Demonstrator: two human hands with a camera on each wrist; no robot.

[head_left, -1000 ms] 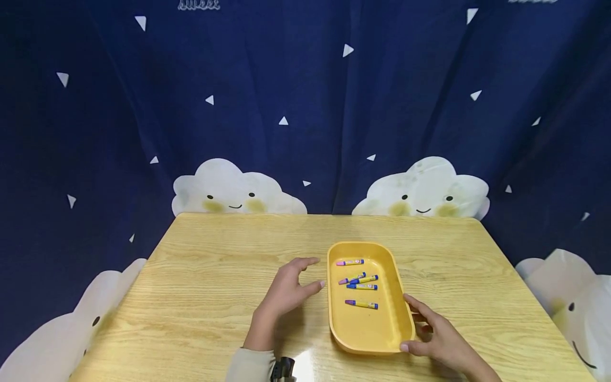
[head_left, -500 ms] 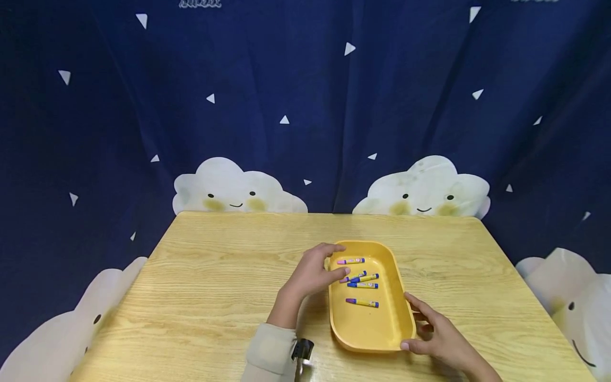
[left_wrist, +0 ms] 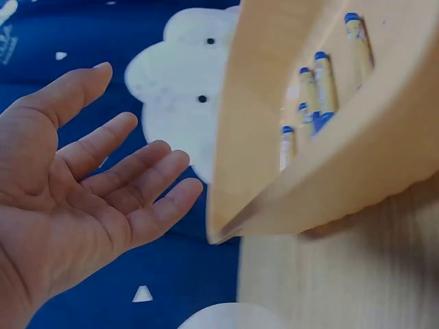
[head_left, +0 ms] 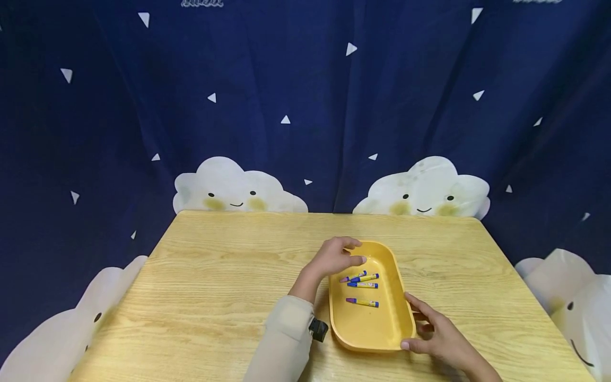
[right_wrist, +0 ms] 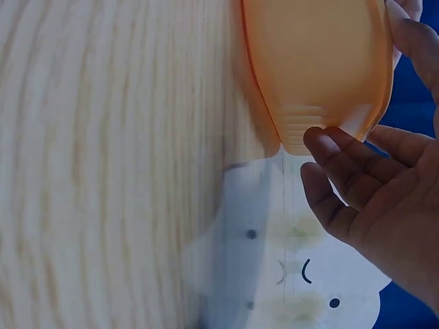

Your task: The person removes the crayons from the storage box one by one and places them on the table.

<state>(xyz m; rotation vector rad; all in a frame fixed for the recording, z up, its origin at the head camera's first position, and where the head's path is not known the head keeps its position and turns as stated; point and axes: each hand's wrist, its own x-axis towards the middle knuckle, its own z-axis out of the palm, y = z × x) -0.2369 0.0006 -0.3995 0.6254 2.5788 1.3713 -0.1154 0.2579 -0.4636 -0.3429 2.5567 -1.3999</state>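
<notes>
My left hand reaches over the far left part of a yellow plastic tray. Its fingers are spread and loosely bent, with nothing between them in the left wrist view. Several oil crayons with yellow wrappers and blue ends lie on the tray floor, among them a purple crayon and a blue crayon. The left hand hides the pink crayon in the head view. At the tray's near right corner, my right hand holds the rim between thumb and index finger; its other fingers curl beside the outer wall.
The tray stands on a light wooden table, right of the middle. Behind the table hangs a dark blue curtain with white triangles and smiling clouds. A black device is strapped at the left wrist, over a beige sleeve.
My left hand has moved right and away from me, from beside the tray to over its far left part, and now covers the pink crayon. The right hand and tray have stayed put.
</notes>
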